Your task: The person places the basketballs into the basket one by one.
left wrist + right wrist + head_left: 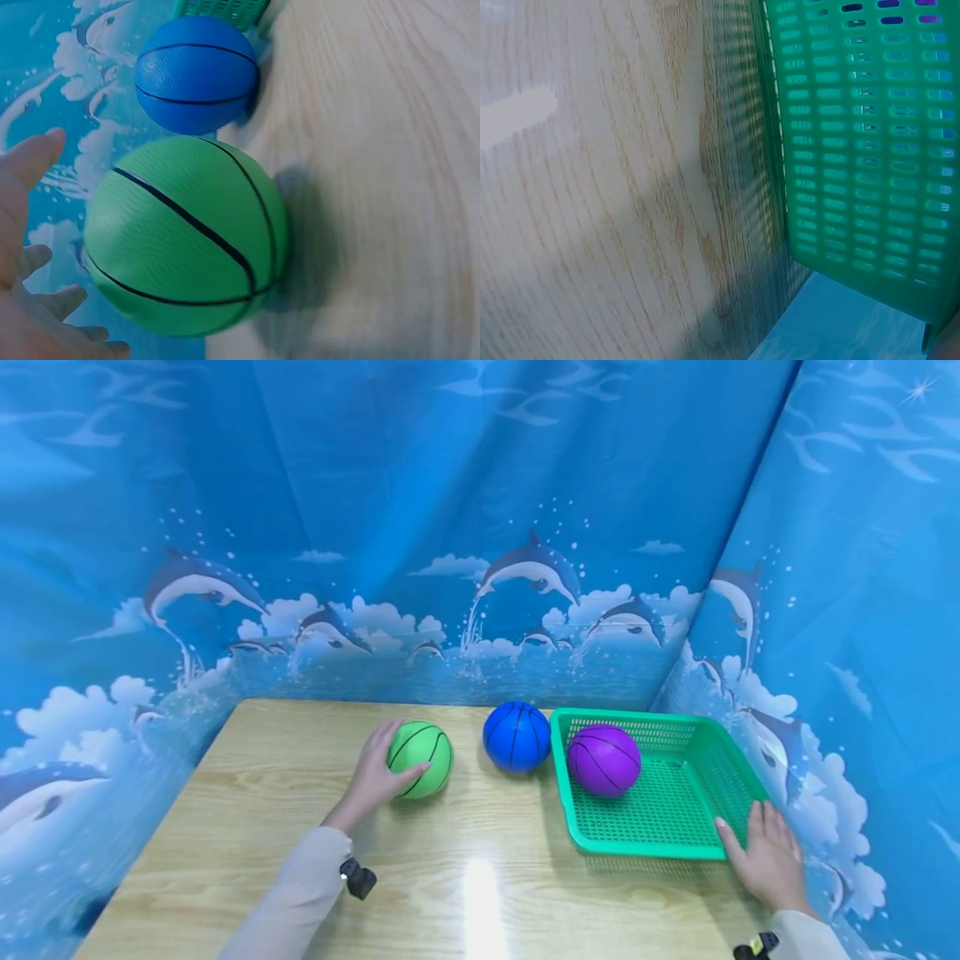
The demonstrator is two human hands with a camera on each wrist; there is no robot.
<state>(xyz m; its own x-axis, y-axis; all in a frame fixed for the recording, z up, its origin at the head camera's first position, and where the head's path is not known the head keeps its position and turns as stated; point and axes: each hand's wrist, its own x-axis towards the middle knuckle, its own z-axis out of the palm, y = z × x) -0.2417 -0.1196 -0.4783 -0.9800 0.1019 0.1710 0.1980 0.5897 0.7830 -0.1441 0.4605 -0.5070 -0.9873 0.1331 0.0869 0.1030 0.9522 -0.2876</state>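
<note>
My left hand lies against the left side of a green ball on the wooden table. Its fingers are spread and its thumb reaches across the ball's front. In the left wrist view the green ball fills the middle, with my left hand beside it and a narrow gap at the thumb. A blue ball stands just right of the green one, touching a green basket. A purple ball sits in the basket. My right hand rests flat on the basket's near right corner.
Blue dolphin-print curtains close off the table at the back and on both sides. The basket wall fills the right wrist view above bare wood. The blue ball lies just beyond the green one, by the basket.
</note>
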